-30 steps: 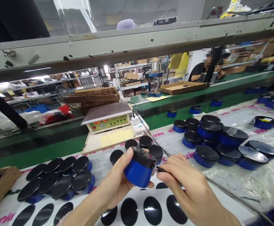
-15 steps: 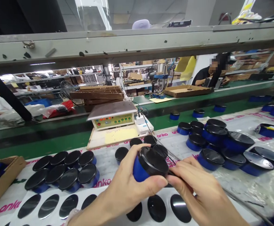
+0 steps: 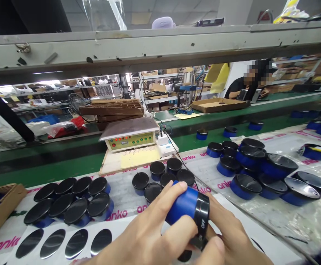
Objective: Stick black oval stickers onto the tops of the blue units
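My left hand point(image 3: 155, 228) is wrapped round a round blue device with a black end ring point(image 3: 184, 205), holding it on its side above the bench. White lettering on the ring reads "OFF". My right hand point(image 3: 232, 235) is closed at the device's black end; its fingertips are partly hidden behind the ring and the left hand. Beneath the hands lies a white sheet with black oval discs point(image 3: 76, 243). Just beyond them stands a small group of similar blue devices with black tops point(image 3: 157, 170).
Two rows of black-topped blue devices point(image 3: 79, 210) stand at left, near a cardboard box point(image 3: 8, 206). More are piled at right point(image 3: 251, 156). A control box with lit buttons point(image 3: 130, 141) sits behind, under a metal beam point(image 3: 138, 48). Another person point(image 3: 236, 86) sits across the bench.
The device has been turned from black top up to lying on its side, its black end now facing right. My right hand has shifted behind and below that end.
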Tool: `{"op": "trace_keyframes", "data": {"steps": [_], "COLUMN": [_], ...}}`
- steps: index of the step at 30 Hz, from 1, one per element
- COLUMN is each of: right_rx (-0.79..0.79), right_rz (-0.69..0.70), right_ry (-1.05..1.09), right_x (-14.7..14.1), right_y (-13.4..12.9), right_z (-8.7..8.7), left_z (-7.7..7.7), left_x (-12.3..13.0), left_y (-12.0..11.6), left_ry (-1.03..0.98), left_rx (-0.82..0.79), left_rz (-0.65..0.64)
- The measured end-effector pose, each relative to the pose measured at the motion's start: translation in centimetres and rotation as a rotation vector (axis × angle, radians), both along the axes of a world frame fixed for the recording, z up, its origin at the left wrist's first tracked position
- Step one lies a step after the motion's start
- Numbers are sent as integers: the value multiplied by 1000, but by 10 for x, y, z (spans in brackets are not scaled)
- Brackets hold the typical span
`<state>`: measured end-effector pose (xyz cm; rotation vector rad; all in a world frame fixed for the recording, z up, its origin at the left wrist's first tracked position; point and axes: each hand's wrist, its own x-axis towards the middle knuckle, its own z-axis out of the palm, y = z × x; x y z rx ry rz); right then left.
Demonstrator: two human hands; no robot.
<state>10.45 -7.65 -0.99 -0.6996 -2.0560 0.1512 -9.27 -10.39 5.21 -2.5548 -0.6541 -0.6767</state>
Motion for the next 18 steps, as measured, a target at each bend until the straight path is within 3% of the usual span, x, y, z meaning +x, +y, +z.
{"op": "trace_keyframes", "data": {"steps": [6,12,15,18], "right_rx": [-30,-7,3,-16], "right_rz": [52,64,58,90], "right_ry": [32,68,46,-89], "right_x": [-2,-7,-5,0], "right_y": [1,-1,-2,-6], "right_z": [-9,-2,0,-3], "left_z": [10,12,6,-7], "left_x": [4,10,4,-6], "left_y": [2,3,4,5], "left_ry": [46,2,-69,-118], "left_rx": [9,17,-73,-274], "left_rz": [23,33,45,106]}}
